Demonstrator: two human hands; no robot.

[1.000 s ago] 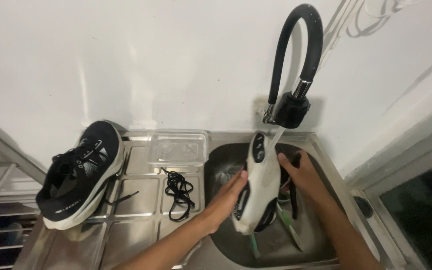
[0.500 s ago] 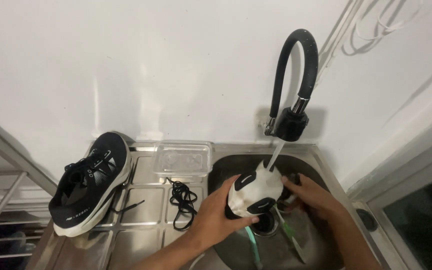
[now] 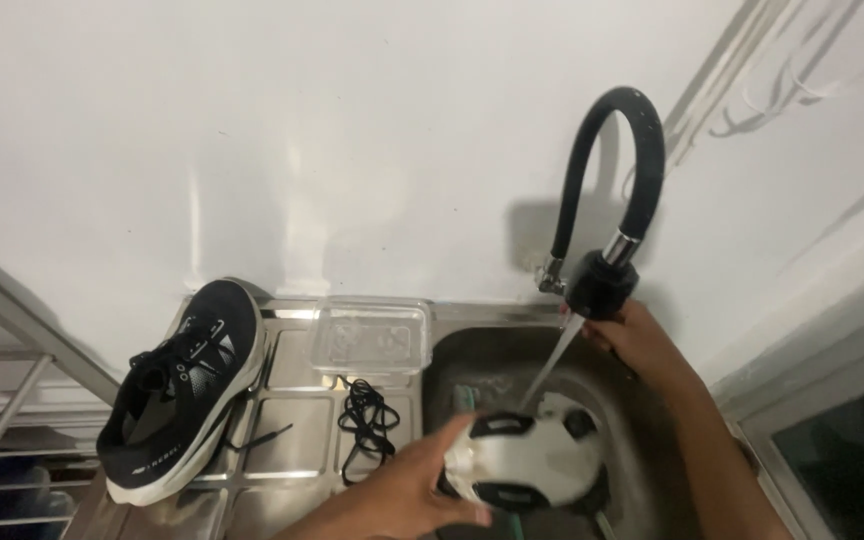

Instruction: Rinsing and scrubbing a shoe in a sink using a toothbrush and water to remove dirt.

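1. Left hand [image 3: 407, 495] is low in the view, fingers wrapped round one end of the wet shoe [image 3: 527, 458]: clamped on it, holding it over the sink basin [image 3: 472, 355].
2. The shoe is sole-up, white sole with black patches facing the camera. Long axis runs approx. left-right across the basin, near-level. Which end is toe vs. heel: can't tell, it's blurred.
3. Water stream [image 3: 552, 365] comes down at a slant from the tap head and hits the sole near its middle.
4. Right hand [image 3: 632, 335] is up at the black tap head [image 3: 600, 285], fingers closed round its underside. Hands well apart, one per job.
5. The tap's black hose [image 3: 607, 150] arcs high against the white wall [image 3: 302, 130].
6. On the steel drainboard [image 3: 297, 440], left of the basin: second shoe [image 3: 187, 395], black w/ white sole, laced, upright, long axis diagonal, one end up near the wall.
7. Between that shoe and the basin: clear plastic container [image 3: 370, 335] by the wall, and a loose black lace [image 3: 367, 425] in a tangle just below it.
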